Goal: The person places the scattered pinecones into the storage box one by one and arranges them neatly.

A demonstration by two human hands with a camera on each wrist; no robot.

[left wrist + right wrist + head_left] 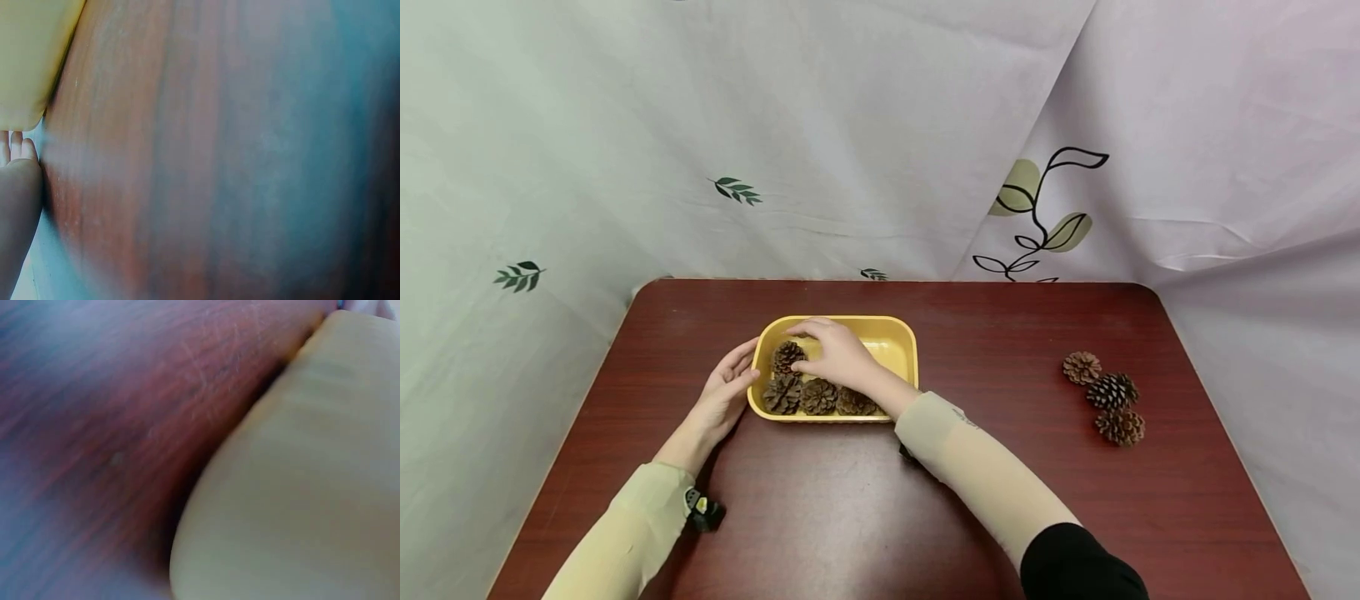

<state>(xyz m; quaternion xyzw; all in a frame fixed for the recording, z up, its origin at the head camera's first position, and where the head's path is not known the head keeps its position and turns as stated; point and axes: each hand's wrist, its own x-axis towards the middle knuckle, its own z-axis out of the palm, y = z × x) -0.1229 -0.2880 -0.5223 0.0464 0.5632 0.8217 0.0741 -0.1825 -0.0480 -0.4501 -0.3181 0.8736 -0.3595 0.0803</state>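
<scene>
A pine cone [787,358] seems nearly placed in the yellow tray [897,350], near the tabletop's back edge [985,293]. The right hand [837,354], spread wide, maybe touches it; the left hand [724,393], fingers loose, touches the tray. Next likely needs lifting off.

We count seven pine cones in view: four pine cones [783,395] in the one yellow tray [891,354], though part of its inside is hidden from us, and three more on the one table [985,358]. We see two hands, one left hand [721,396] and one right hand [837,354], and two pale sleeves [992,479], plus one black sleeve [1082,567]. On the cloth [880,125] we make out three whole or partial leafy sprigs [737,191] below its top edge and one vine print [1037,218].
</scene>
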